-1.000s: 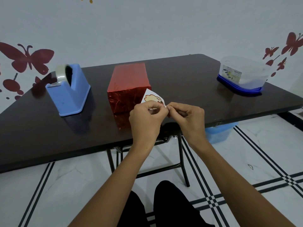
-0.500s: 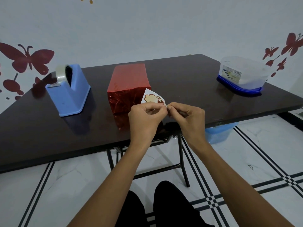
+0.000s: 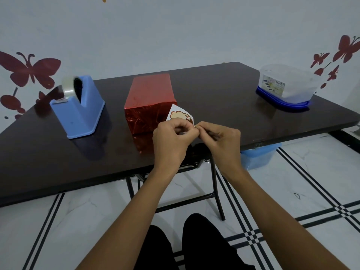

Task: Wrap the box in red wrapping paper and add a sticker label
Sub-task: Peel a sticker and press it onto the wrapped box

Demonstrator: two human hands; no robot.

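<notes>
Both hands pinch the sticker sheet (image 3: pixel 180 115) just in front of the red wrapped box (image 3: pixel 150 103) on the tabletop (image 3: pixel 214 98). Left hand (image 3: pixel 171 141) fingers closed on its lower edge, right hand (image 3: pixel 222 139) fingertips nipping the right corner.

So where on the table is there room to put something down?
Bare table lies between the red box and the tub, and along the near left edge below the tape dispenser. It's crowded near the box's front, where both hands hold the sticker.

Sticker (image 3: pixel 180 114) lower half hidden behind hands; print too small to read
</notes>
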